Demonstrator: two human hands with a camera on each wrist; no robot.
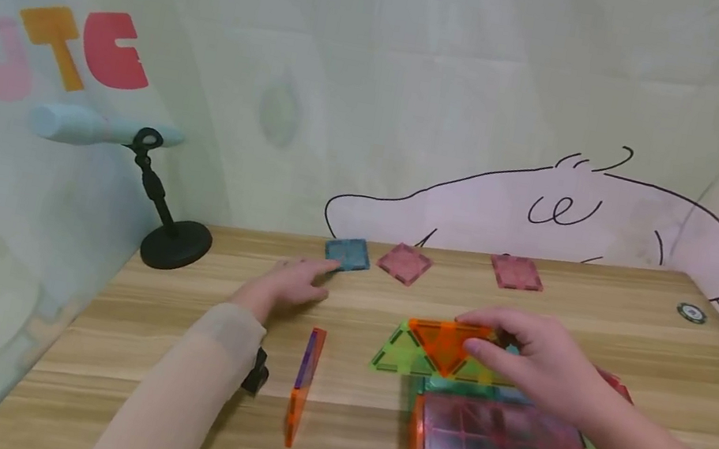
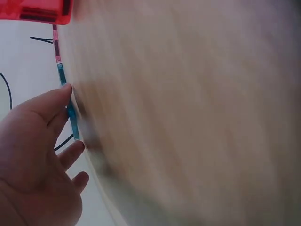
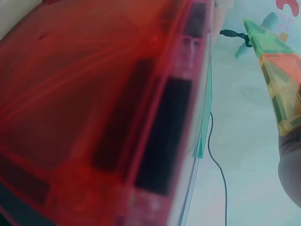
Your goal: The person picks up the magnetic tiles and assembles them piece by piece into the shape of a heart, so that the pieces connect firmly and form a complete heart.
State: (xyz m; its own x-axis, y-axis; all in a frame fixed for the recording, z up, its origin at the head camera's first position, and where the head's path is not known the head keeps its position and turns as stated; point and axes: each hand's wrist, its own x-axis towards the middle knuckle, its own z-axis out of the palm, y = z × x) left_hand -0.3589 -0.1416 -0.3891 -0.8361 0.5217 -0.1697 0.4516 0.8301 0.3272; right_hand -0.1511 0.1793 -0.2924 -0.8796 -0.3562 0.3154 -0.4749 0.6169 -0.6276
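My left hand [image 1: 295,281] reaches over the table, its index fingertip at the near edge of a blue square magnetic tile [image 1: 349,253]. In the left wrist view the thumb and fingers lie extended along that blue tile [image 2: 61,74]. My right hand [image 1: 541,361] pinches a strip of triangular magnetic tiles [image 1: 442,347], orange, green and yellow, between thumb and fingers. The strip is held just above and behind a box of red and green magnetic tiles [image 1: 512,444]. Part of the strip is hidden by the right hand.
Two pink square tiles, one diamond-wise [image 1: 405,264] and one further right [image 1: 517,272], lie along the back edge. An orange and purple tile piece [image 1: 304,387] stands on edge left of the box. A black stand [image 1: 175,244] is at back left, a round chip [image 1: 691,313] at back right.
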